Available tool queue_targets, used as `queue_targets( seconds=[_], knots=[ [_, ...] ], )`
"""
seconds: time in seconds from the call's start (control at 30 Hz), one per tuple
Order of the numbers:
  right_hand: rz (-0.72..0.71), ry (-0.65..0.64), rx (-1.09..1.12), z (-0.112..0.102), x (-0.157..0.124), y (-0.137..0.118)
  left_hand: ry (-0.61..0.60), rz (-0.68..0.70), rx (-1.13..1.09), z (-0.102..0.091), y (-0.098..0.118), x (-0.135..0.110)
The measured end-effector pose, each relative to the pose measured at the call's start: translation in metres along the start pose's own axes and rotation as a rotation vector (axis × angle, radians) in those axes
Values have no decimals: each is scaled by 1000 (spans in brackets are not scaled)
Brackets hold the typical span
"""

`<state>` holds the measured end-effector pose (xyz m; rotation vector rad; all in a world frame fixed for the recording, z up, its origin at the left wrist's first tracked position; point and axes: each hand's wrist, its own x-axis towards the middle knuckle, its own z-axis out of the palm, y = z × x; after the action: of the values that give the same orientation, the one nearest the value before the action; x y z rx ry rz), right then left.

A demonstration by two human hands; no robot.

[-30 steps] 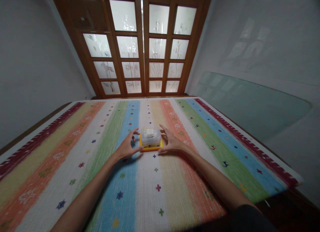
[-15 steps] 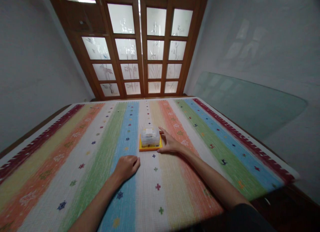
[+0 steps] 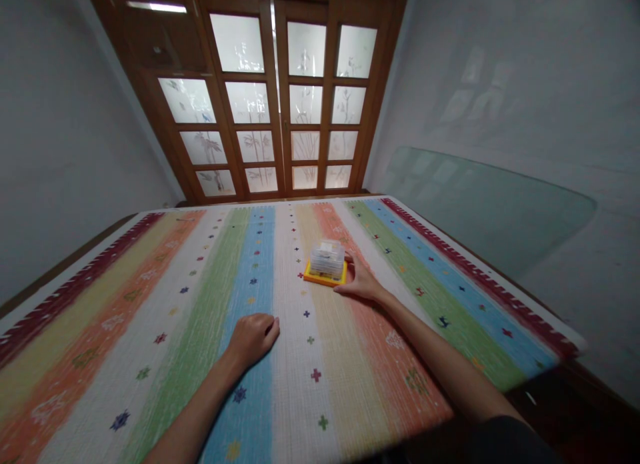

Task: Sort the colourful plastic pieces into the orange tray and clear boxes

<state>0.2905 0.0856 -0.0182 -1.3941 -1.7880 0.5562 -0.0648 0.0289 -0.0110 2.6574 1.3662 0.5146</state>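
Note:
A stack of clear plastic cases (image 3: 327,257) sits on a yellow-orange tray (image 3: 325,281) near the middle of the table. My right hand (image 3: 362,280) grips the tray's right side, thumb at the near corner and fingers at the far one. The tray is turned a little and looks slightly tilted; I cannot tell whether it is fully off the cloth. My left hand (image 3: 255,335) rests on the blue stripe with its fingers curled in, nearer to me and left of the tray. What those fingers hold, if anything, is hidden.
A striped cloth (image 3: 295,397) with small stitched figures covers the table. Wooden doors with frosted panes (image 3: 280,104) stand beyond its far edge. A pale green glass-like panel (image 3: 480,197) lines the right wall (image 3: 550,97).
My right hand has carried the tray and its stack of cases to the right and slightly away from me, turning it. My left hand has stayed in place.

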Motion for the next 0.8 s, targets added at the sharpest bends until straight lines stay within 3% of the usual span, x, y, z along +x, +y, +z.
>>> queue_targets(
  seconds=[0.27, 0.5, 0.8],
  knots=[
    [122, 180, -94, -35, -5, 28, 64, 36, 14, 5, -4, -1],
    [220, 257, -262, -60, -10, 46, 166, 105, 14, 8, -6, -2],
    [225, 276, -332, -67, -14, 58, 169, 125, 66, 8, -6, -2]
  ],
)
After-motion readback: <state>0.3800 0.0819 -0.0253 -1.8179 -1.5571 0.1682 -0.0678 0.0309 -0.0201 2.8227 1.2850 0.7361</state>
